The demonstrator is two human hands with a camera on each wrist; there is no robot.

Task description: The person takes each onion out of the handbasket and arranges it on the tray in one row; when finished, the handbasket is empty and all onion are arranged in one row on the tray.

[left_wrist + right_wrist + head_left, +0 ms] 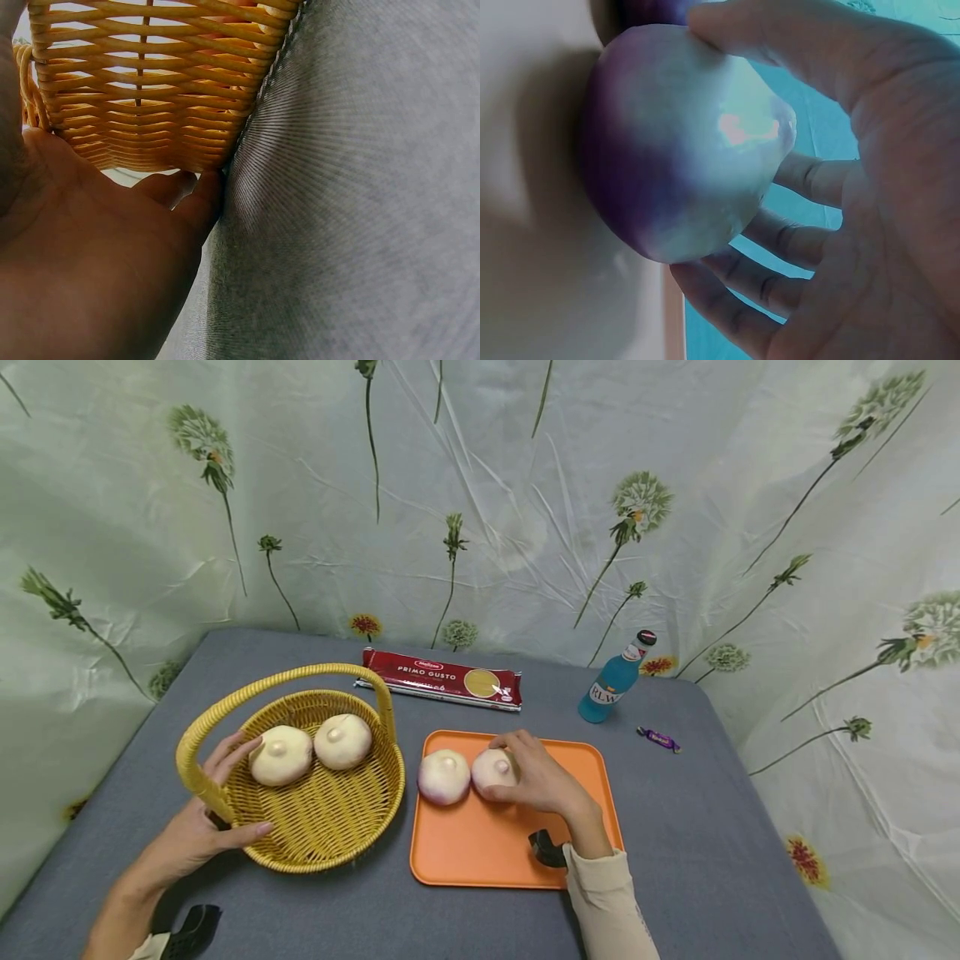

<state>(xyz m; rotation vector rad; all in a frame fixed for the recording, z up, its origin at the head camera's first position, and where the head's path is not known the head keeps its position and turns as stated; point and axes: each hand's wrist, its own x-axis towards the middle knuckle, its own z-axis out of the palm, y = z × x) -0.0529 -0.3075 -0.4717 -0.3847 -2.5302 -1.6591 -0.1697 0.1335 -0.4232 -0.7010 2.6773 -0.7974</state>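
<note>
My left hand (193, 833) grips the left side of the yellow wicker basket (322, 827), by the foot of its handle, with the thumb over the near rim. In the left wrist view the hand lies against the woven wall (150, 112). Two white turnips (281, 755) sit side by side in the back of the basket. On the orange tray (480, 852), my right hand (542, 775) holds a white and purple turnip (675, 150) between thumb and fingers. Another turnip (444, 777) stands just left of it on the tray.
A red pasta packet (442, 681) lies behind the basket and tray. At the back right stands a bottle of blue drink (613, 681), with a purple wrapped candy (659, 740) near it. The grey table (337, 918) meets a floral curtain (510, 527) behind.
</note>
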